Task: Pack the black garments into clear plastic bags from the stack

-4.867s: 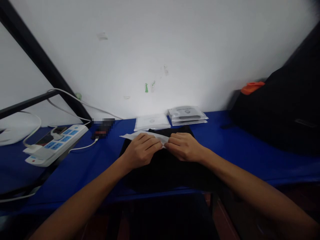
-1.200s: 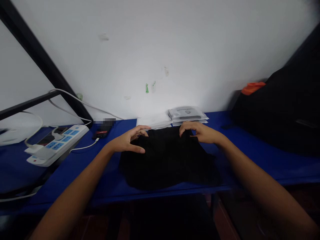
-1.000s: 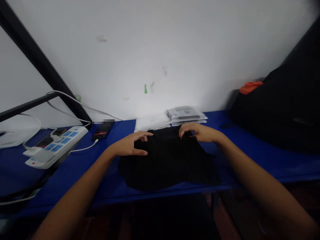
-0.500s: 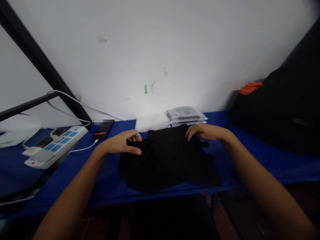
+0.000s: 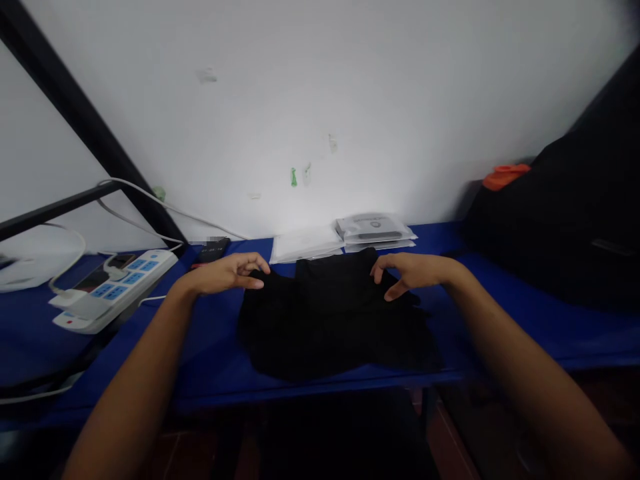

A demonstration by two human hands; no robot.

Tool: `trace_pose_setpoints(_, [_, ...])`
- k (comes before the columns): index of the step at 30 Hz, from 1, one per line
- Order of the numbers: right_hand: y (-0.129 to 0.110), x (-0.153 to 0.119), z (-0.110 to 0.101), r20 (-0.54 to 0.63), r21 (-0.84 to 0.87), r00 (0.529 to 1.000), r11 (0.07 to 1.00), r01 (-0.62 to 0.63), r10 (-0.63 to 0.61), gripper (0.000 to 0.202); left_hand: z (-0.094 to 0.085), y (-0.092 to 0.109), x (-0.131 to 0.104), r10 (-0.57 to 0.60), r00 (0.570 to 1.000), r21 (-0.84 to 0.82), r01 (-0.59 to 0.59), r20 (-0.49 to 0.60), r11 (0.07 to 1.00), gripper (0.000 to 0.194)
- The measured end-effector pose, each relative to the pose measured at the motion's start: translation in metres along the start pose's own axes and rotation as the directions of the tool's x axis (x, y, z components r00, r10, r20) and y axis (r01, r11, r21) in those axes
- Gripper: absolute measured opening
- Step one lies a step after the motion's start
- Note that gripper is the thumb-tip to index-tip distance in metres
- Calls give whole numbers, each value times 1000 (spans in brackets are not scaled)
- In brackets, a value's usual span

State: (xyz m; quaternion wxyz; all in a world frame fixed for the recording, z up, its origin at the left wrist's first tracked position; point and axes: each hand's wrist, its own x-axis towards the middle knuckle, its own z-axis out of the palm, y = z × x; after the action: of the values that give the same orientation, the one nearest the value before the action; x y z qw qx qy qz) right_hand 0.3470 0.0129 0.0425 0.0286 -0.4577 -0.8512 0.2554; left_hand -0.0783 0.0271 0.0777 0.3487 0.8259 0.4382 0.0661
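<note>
A black cloth garment (image 5: 330, 320) lies spread on the blue-topped table, its lower edge close to the table's front. Its exact kind is hard to make out in the dark fabric. My left hand (image 5: 231, 273) is at the garment's upper left corner, thumb and fingers apart, with the tips at the fabric. On the other side, my right hand (image 5: 413, 272) hovers over or rests lightly on the upper right part. Its fingers point down and the thumb stands away from them. Neither hand visibly grips the cloth.
Behind the garment lie flat white packets (image 5: 306, 243) and plastic-wrapped packages (image 5: 375, 228) against the wall. To the left are a white power strip (image 5: 117, 290) with cables and a phone (image 5: 213, 250). A big black bag (image 5: 555, 227) with an orange item (image 5: 506, 177) stands right.
My left hand has moved left, out to the garment's corner. My right thumb now shows apart from the fingers, while that hand stays near the same spot. The garment has barely moved.
</note>
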Motion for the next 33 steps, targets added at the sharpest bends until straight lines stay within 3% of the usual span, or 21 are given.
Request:
trace_pose_setpoints(2, [1, 1, 1, 10, -14, 999, 999, 45, -45, 27, 3, -6, 5, -46, 988, 79, 58, -146, 995, 36])
trace_pose_setpoints(4, [2, 3, 2, 11, -26, 996, 996, 91, -91, 20, 11, -9, 11, -68, 948, 221, 142, -312, 965, 35])
trace_pose_setpoints(5, [3, 3, 2, 6, -31, 994, 994, 105, -105, 19, 17, -8, 14, -37, 925, 304, 161, -377, 939, 35])
trace_pose_setpoints(7, [4, 5, 3, -13, -36, 993, 993, 115, -115, 17, 28, 0, 18, 96, 908, 426, 97, -409, 899, 31])
trace_pose_setpoints(11, [4, 6, 4, -47, -30, 994, 995, 97, -98, 15, 46, 26, 17, 368, 904, 394, -263, -218, 881, 18])
trace_pose_setpoints(13, [5, 6, 3, -61, -22, 995, 997, 74, -75, 15, 52, 35, 17, 406, 910, 323, -360, -86, 875, 22])
trace_pose_setpoints(15, [5, 7, 3, -80, -19, 995, 998, 55, -57, 15, 56, 39, 17, 396, 918, 280, -380, 2, 881, 21])
trace_pose_setpoints(18, [5, 12, 3, -176, -28, 981, 996, 82, -86, 15, 57, 36, 19, 344, 939, 264, -337, 21, 904, 28])
trace_pose_setpoints(20, [4, 17, 5, -315, -51, 942, 994, 100, -111, 14, 58, 31, 23, 296, 955, 285, -287, 12, 914, 36])
trace_pose_setpoints(23, [1, 27, 12, -543, -123, 835, 992, 23, -87, 15, 60, 21, 29, 211, 973, 344, -169, -89, 924, 51])
trace_pose_setpoints(26, [0, 35, 19, -680, -190, 731, 976, -104, -55, 19, 65, 8, 36, 135, 962, 379, -36, -239, 925, 63])
trace_pose_setpoints(30, [-4, 34, 20, -743, -293, 649, 951, -99, -161, 22, 64, -1, 39, 99, 943, 397, 38, -319, 917, 67])
trace_pose_setpoints(33, [-15, 27, 16, -672, -353, 683, 934, 47, -288, 22, 58, 5, 34, 157, 926, 465, 23, -344, 885, 59])
